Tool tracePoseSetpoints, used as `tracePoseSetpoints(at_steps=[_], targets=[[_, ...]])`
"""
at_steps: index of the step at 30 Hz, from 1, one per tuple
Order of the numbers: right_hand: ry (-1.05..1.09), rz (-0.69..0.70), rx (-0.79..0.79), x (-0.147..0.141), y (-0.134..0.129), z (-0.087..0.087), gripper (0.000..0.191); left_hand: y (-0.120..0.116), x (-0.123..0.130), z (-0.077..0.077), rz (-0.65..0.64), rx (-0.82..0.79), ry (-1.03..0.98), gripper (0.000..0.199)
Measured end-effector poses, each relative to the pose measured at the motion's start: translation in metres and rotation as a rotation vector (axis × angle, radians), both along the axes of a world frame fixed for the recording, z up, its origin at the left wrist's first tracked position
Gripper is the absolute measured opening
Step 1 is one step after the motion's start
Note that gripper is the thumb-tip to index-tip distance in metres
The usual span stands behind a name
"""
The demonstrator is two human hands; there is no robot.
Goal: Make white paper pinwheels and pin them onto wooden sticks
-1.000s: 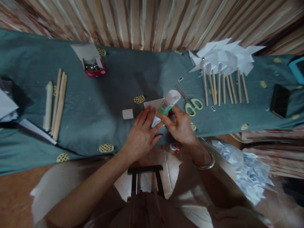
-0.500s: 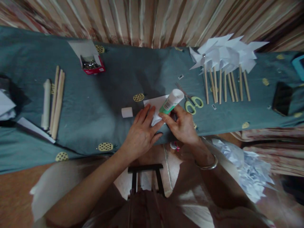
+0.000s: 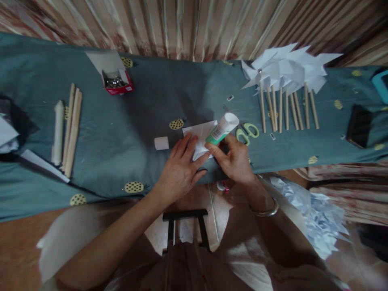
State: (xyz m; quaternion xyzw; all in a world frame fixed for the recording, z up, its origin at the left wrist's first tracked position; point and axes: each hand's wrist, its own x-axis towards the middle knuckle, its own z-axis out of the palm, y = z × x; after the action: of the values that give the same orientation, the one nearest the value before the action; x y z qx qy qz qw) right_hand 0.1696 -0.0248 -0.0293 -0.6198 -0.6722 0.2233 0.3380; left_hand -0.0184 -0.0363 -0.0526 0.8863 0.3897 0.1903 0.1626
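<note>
Head view: compared with the frame from a second ago, the green-and-white glue stick (image 3: 223,128) is shifted slightly to the right over the white paper (image 3: 202,130), so that more of the sheet is exposed and the middle of the scissors (image 3: 245,127) is now hidden behind the tube. The glue stick is grasped near its lower end by the right hand (image 3: 236,159), whose thumb and fingers are closed round it; its upper end is tilted away to the right. By the left hand (image 3: 177,171), laid flat with fingers extended and nothing gripped, the paper is pressed to the desk (image 3: 145,109), much as before. Left of that hand's fingertips, the white cap (image 3: 161,143) is left lying apart, its place unchanged.
</note>
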Motion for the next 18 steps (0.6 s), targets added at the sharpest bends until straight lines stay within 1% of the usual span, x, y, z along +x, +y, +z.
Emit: tracePoseSetpoints(at_steps=[11,18], targets=[[0.022,-0.029,-0.016,0.0035,0.0017,-0.0005,0.03,-0.001,0.0006,-0.0003,-0.001,-0.004,-0.009,0.048],[0.023,-0.04,-0.006,0.0032,0.0056,-0.001,0.032,-0.0005,0.0004,0.0014,-0.005,-0.016,-0.005,0.047]])
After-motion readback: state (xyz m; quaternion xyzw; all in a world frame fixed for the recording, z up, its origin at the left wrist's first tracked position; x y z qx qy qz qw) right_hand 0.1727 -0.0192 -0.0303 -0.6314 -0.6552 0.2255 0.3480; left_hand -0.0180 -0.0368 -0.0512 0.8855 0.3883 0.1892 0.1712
